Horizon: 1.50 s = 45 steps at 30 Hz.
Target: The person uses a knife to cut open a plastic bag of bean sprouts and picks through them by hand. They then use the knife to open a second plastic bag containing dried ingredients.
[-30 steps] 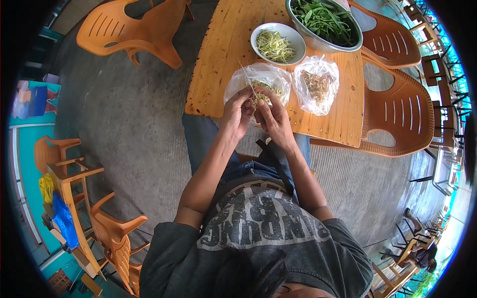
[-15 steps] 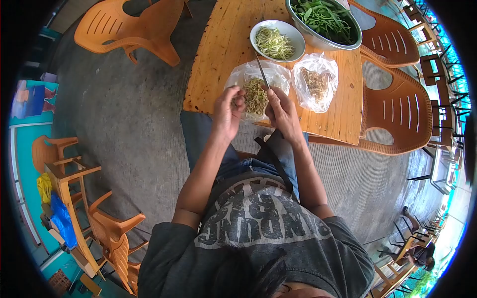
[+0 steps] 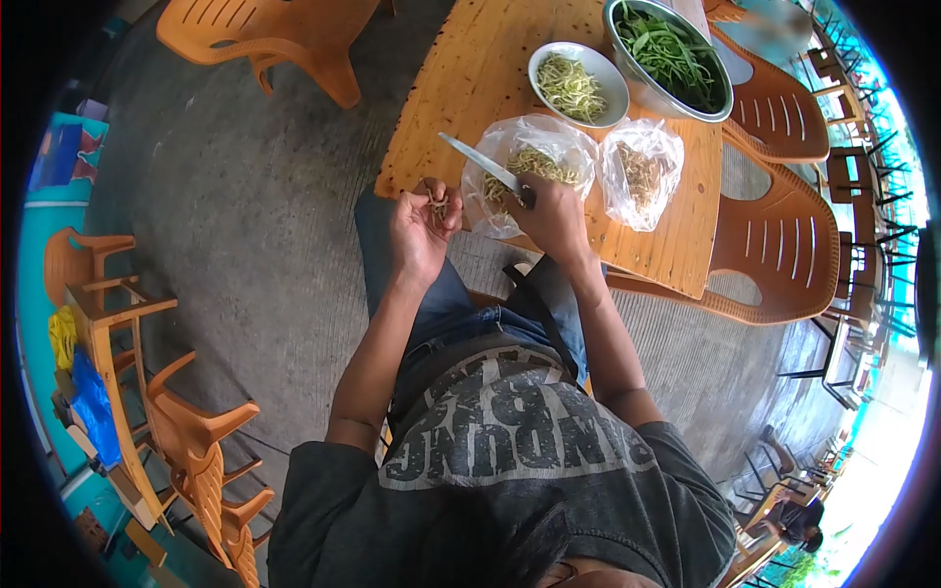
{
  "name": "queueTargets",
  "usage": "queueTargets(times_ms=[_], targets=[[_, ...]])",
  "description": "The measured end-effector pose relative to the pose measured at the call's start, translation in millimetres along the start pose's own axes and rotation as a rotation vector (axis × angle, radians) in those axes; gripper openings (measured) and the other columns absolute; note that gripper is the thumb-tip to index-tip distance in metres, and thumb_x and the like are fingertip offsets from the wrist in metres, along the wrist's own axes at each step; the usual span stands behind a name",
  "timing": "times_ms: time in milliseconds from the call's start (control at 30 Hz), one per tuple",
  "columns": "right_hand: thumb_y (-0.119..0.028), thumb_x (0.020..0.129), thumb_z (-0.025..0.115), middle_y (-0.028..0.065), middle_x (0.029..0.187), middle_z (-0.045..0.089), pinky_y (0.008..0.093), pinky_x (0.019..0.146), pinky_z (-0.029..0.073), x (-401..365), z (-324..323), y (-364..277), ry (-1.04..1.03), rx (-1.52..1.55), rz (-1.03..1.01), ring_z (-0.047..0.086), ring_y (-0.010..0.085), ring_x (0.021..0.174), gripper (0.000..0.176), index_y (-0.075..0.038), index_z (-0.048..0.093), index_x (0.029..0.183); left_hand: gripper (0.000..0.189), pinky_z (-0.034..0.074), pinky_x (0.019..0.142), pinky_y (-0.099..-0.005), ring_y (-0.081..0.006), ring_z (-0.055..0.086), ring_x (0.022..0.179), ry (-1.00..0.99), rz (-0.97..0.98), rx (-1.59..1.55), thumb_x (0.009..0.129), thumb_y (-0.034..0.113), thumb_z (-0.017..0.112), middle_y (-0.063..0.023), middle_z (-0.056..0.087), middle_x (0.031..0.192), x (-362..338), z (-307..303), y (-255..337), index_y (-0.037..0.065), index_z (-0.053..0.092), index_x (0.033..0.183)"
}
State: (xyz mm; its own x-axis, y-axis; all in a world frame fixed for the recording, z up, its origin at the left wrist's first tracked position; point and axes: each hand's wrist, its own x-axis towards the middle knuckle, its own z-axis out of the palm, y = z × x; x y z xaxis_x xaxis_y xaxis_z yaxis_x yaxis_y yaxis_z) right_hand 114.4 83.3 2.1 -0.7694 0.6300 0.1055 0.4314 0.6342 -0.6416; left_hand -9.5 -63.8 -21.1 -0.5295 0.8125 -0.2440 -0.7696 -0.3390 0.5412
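My right hand [image 3: 555,218] is closed around the handle of a knife [image 3: 478,160], its blade pointing up and to the left over a clear plastic bag [image 3: 500,137]. Bean sprouts [image 3: 542,165] lie in that open bag at the table's near edge, and my right fingers are at the sprouts. Left of the bag, my left hand [image 3: 421,240] is turned palm up with curled fingers, pinching a few thin brownish sprout strands [image 3: 438,204]. A second plastic bag [image 3: 667,147] holds brownish trimmings. Behind the bags stands a white bowl [image 3: 615,83] with pale sprouts.
A metal bowl [image 3: 727,96] of green leaves stands at the back right of the wooden table [image 3: 441,88]. Orange plastic chairs [image 3: 779,240] line its right side; another chair [image 3: 294,44] stands at the upper left. A person [image 3: 792,517] sits far off at lower right.
My left hand has moved left and down, away from the bag. My right hand has turned the knife leftward and come over the bagged sprouts. The view has shifted slightly.
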Motion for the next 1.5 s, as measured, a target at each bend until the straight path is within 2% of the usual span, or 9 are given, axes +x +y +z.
queueTargets(times_ms=[333,433,533,567,700,1000,1167,1300,1500], targets=[[-0.019,0.075,0.063,0.0192,0.072,0.064,0.0444,0.063,0.05,19.3,27.8,-3.2,-0.037,-0.105,-0.025,0.063,0.038,0.07,0.02,-0.003,0.064,0.088,0.02,0.038,0.055,-0.022,-0.0081,0.047,0.058,0.163,-0.084,0.086,0.093,0.024,0.042,-0.0035,0.057,0.072,-7.5,-5.5,-9.0,0.01,0.05,0.082],[-0.02,0.076,0.069,0.0156,0.068,0.064,0.0362,0.057,0.048,17.9,22.4,-1.3,0.009,-0.038,-0.036,0.063,0.0283,0.06,0.025,-0.002,0.067,0.094,0.019,0.038,0.055,-0.022,-0.0076,0.048,0.059,0.193,-0.072,0.163,0.093,0.023,0.045,-0.0023,0.058,0.073,-7.0,-0.3,-8.7,0.008,0.054,0.088],[-0.02,0.075,0.068,0.0157,0.063,0.061,0.0354,0.054,0.046,13.0,4.1,-8.4,-0.008,0.119,0.076,0.059,0.0263,0.054,0.021,-0.001,0.065,0.084,0.02,0.038,0.055,-0.0211,-0.0061,0.048,0.059,0.166,-0.048,0.245,0.092,0.024,0.05,-0.0007,0.058,0.073,-4.2,3.1,-8.3,0.006,0.058,0.089],[-0.017,0.076,0.07,0.0077,0.059,0.059,0.0282,0.05,0.041,9.9,-1.7,-10.1,-0.017,0.239,0.102,0.052,0.0127,0.05,0.019,-0.001,0.065,0.083,0.02,0.038,0.055,-0.0207,-0.0054,0.047,0.059,0.168,-0.044,0.292,0.092,0.025,0.053,0.0,0.058,0.074,-2.3,7.0,-8.1,0.007,0.059,0.089],[-0.008,0.079,0.069,-0.0081,0.06,0.048,0.0186,0.046,0.027,3.4,-13.8,-6.2,-0.03,0.626,0.216,0.036,-0.0004,0.054,0.008,-0.002,0.065,0.082,0.019,0.037,0.054,-0.019,-0.0022,0.046,0.06,0.177,-0.064,0.43,0.089,0.025,0.063,0.0034,0.058,0.073,1.2,32.4,-12.0,0.006,0.064,0.088],[-0.007,0.08,0.069,-0.0093,0.059,0.044,0.0178,0.047,0.024,-11.9,-10.2,0.1,0.046,0.755,0.21,0.034,-0.0008,0.054,0.01,0.0,0.064,0.086,0.021,0.03,0.049,-0.0184,-0.0013,0.039,0.055,0.109,-0.047,0.498,0.087,0.019,0.066,0.0039,0.059,0.071,12.9,49.3,-31.8,0.003,0.068,0.099],[-0.014,0.086,0.065,-0.0057,0.065,0.047,0.0184,0.046,0.027,-14.4,-9.8,2.9,0.09,0.815,0.104,0.037,0.001,0.055,0.025,-0.003,0.06,0.108,0.02,0.03,0.049,-0.0176,-0.0013,0.04,0.054,0.104,-0.065,0.396,0.087,0.019,0.066,0.0036,0.06,0.072,17.7,47.9,-31.4,0.002,0.067,0.098],[-0.032,0.097,0.05,-0.0019,0.068,0.047,0.0189,0.046,0.029,-21.0,-44.0,-3.8,-0.171,1.088,0.254,0.04,0.0037,0.056,0.043,-0.007,0.045,0.131,0.02,0.031,0.05,-0.017,-0.0012,0.042,0.055,0.042,-0.147,0.413,0.088,0.021,0.065,0.0004,0.063,0.076,21.9,54.0,-21.4,0.002,0.066,0.094],[-0.035,0.1,0.041,-0.0042,0.063,0.043,0.017,0.045,0.026,-24.5,-50.6,7.3,-0.37,1.09,0.203,0.033,0.0027,0.05,0.043,-0.01,0.042,0.135,0.02,0.034,0.05,-0.016,-0.001,0.044,0.057,-0.123,-0.243,0.589,0.089,0.024,0.064,0.0014,0.062,0.074,30.9,54.7,-5.6,0.005,0.065,0.088]])
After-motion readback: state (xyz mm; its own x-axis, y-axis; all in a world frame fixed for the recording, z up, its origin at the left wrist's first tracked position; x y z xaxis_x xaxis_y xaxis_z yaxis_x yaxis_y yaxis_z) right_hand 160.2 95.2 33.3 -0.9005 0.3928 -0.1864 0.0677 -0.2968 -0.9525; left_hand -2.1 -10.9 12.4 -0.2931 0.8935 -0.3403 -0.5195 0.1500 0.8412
